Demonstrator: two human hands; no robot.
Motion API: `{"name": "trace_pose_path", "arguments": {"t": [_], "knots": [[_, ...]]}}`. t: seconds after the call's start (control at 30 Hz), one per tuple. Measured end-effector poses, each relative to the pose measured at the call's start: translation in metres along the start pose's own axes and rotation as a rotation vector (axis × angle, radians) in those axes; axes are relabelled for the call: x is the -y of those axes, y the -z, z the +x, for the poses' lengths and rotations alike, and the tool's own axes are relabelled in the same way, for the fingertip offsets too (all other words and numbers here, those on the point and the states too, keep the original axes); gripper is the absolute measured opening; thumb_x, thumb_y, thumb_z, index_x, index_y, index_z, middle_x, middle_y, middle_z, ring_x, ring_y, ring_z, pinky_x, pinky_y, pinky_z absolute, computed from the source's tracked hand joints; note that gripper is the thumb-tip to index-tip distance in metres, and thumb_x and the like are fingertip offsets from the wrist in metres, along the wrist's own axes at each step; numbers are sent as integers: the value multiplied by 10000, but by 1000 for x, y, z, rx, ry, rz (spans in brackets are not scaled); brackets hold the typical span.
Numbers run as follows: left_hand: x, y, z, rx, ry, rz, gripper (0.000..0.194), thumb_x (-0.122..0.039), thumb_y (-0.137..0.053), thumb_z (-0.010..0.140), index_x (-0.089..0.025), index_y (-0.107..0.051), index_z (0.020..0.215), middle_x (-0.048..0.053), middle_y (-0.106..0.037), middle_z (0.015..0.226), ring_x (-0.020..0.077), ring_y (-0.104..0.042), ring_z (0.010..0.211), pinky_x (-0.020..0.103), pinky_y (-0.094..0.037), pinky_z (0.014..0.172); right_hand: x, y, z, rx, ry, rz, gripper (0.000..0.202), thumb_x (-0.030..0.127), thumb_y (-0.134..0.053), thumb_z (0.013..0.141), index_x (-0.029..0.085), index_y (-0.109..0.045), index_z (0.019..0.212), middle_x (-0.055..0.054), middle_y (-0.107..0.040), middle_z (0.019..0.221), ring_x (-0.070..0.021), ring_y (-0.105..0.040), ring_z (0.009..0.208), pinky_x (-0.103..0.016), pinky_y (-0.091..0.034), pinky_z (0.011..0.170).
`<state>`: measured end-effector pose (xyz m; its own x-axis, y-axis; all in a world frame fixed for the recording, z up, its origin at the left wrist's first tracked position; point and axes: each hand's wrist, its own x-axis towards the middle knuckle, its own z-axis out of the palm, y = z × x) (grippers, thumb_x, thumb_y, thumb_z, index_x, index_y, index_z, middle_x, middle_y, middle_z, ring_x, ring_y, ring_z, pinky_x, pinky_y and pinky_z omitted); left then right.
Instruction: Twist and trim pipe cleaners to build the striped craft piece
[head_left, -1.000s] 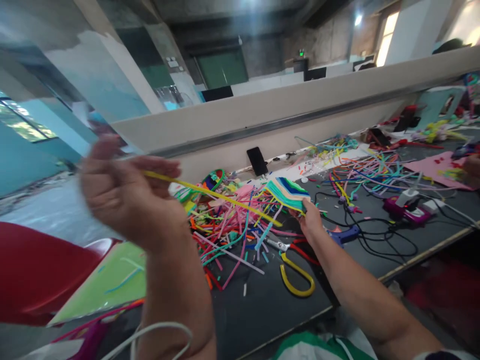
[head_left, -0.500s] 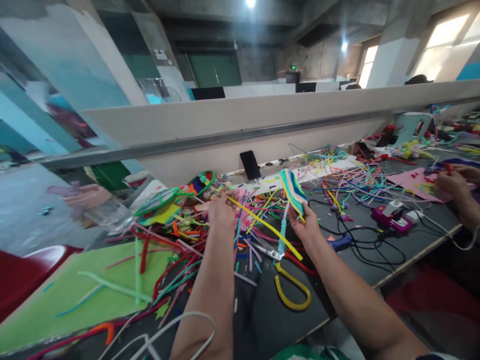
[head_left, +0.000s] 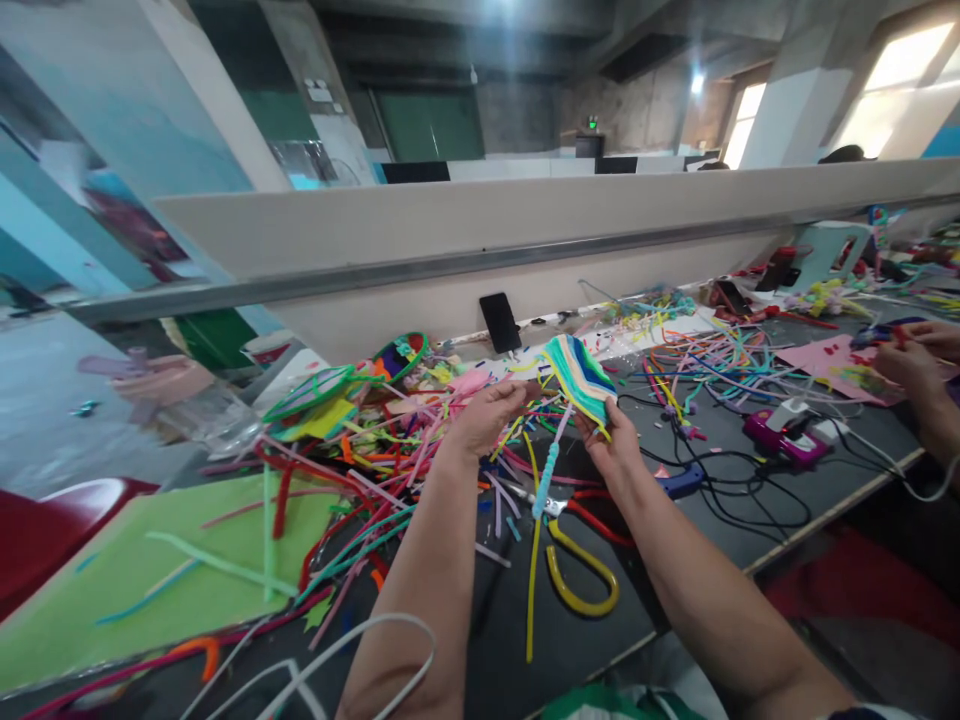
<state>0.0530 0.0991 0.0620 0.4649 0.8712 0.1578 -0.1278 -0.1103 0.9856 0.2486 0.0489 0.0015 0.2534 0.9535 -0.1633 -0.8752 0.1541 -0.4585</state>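
My right hand [head_left: 613,437] pinches the lower edge of a striped piece [head_left: 579,378] in green, white, blue and yellow. A stick wrapped in pale blue [head_left: 546,480] hangs down from near that piece. My left hand [head_left: 491,415] is just left of the piece, its fingers pressed together; what they hold, if anything, I cannot make out. A long yellow pipe cleaner [head_left: 534,580] runs down over the dark table in front of my hands. Scissors with a yellow and a red handle [head_left: 583,590] lie below the striped piece.
Piles of coloured pipe cleaners [head_left: 375,455] spread left of my hands, beside a green sheet [head_left: 217,570]. A phone [head_left: 499,322] leans on the partition. At right are a purple power strip [head_left: 787,440], black cables and another person's hands [head_left: 911,360]. A bottle [head_left: 187,400] stands at left.
My left hand has moved right, from the pile toward the striped piece. The yellow pipe cleaner it held now runs downward in front of my hands. The striped piece has turned slightly.
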Motion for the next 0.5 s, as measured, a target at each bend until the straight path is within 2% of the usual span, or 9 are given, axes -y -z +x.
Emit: {"name": "trace_pose_path", "arguments": {"t": [0.07,0.13,0.27,0.5], "knots": [[-10,-5,-6,39,0,-32,379,-376,-693,745,-137,-691,1040,120,-668,1090,257,-584,1067,332,-452,859,-2,-1,-1,15,18,-21,175,264,-553,841,175,-653,953,-27,-745,845,-173,-707,700,-310,-595,649],[-15,-13,-8,27,-10,-62,383,-355,-735,709,-135,-698,1021,116,-681,1043,239,-610,1004,322,-455,849,-4,-1,-3,25,35,-49,175,265,-556,840,185,-651,963,-21,-743,874,-168,-707,709,-308,-595,648],[-13,-24,-6,-48,-13,-139,281,-292,-798,629,-129,-725,845,83,-707,879,192,-641,836,312,-468,827,-5,-2,-4,19,36,-68,174,267,-562,836,184,-652,958,-22,-743,885,-170,-706,728,-314,-594,667],[-1,-16,-3,-11,69,-124,278,-337,-756,682,-119,-720,851,61,-681,756,151,-627,720,296,-484,767,-1,1,0,-25,19,-32,188,265,-508,867,160,-653,924,-23,-742,790,-166,-698,666,-306,-593,653]]}}
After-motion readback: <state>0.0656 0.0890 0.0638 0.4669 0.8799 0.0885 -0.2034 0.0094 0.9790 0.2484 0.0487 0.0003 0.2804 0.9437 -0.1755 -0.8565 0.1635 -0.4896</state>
